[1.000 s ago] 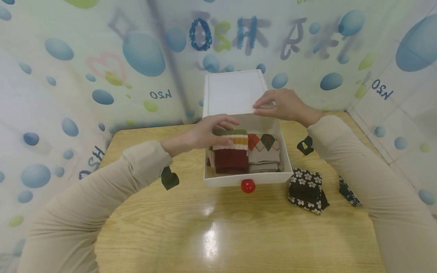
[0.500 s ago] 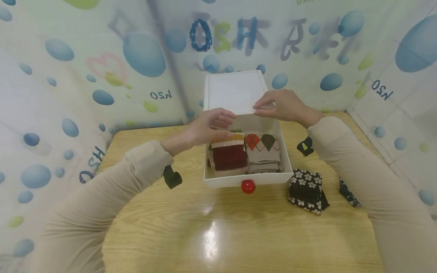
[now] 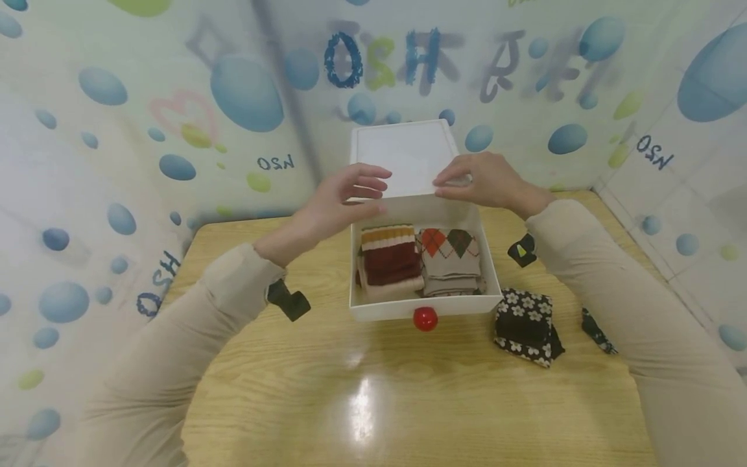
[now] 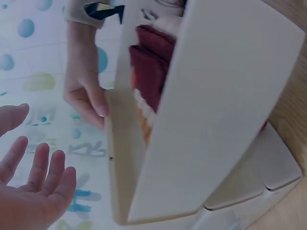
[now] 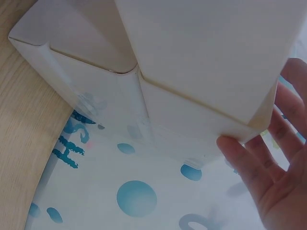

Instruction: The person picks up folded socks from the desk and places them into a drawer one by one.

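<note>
A white drawer (image 3: 421, 309) with a red knob (image 3: 425, 318) stands pulled out from a small white cabinet (image 3: 403, 155). Inside lie folded socks: a burgundy pair (image 3: 390, 263) with mustard and cream bands at left, and a grey argyle pair (image 3: 450, 259) at right. My left hand (image 3: 350, 194) hovers above the drawer's left rear, fingers spread and holding nothing; the left wrist view shows its palm and fingertips apart from everything. With thumb and fingers, my right hand (image 3: 487, 181) grips the cabinet's front right edge, also seen at the corner in the right wrist view.
Right of the drawer, a folded black floral sock pair (image 3: 525, 324) lies on the wooden table (image 3: 280, 389). Another dark patterned sock (image 3: 596, 332) is partly hidden by my right sleeve. A patterned curtain (image 3: 245, 91) hangs close behind the cabinet.
My left hand has let go of the burgundy socks, lifting up and to the left. They now lie flatter in the drawer. The right hand has stayed on the cabinet edge.
</note>
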Tool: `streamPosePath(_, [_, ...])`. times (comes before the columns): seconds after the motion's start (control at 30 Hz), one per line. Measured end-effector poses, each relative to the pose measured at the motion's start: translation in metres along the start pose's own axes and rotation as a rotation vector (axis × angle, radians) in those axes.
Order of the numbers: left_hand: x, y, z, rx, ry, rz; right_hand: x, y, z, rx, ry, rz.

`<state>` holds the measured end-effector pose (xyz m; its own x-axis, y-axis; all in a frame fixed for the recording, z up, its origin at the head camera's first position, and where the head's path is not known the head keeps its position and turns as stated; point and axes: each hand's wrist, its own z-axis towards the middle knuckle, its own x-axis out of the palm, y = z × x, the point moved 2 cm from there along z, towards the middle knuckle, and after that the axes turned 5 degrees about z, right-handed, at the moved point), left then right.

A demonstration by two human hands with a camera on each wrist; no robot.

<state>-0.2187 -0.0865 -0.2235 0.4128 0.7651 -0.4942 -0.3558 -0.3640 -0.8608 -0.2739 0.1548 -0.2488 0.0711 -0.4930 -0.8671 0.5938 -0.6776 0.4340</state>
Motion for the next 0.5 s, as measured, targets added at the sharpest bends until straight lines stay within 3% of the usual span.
streamPosePath(0.23, [-0.008,-0.019,-0.015,0.053,-0.062,-0.081,0.0,0.0,0.0,-0.004,-0.006,0.003])
streamPosePath(0.5, [-0.012,-0.031,-0.04,0.13,-0.066,-0.102,0.0,-0.001,0.0,-0.009,-0.012,0.005])
